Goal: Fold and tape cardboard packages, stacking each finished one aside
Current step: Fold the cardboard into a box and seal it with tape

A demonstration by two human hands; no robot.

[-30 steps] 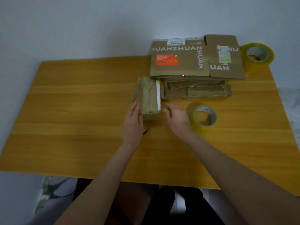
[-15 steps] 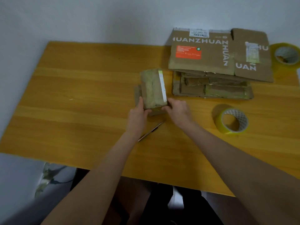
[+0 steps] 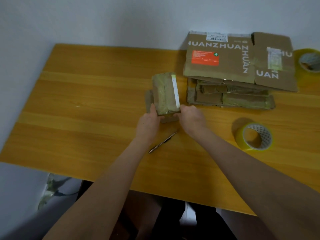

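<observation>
Wooden table (image 3: 86,104) against white wall (image 3: 103,19)

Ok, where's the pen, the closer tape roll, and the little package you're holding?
pen (image 3: 162,142), head view, middle of its barrel
closer tape roll (image 3: 242,135), head view, yellowish outer band
little package (image 3: 164,93), head view, taped top face

Small taped cardboard package (image 3: 165,93), brown with glossy tape and a white strip along its right edge, tilted up off the wooden table, pile of flattened taped cardboard (image 3: 230,97) just right of it, printed flattened box (image 3: 225,56) on top
</observation>
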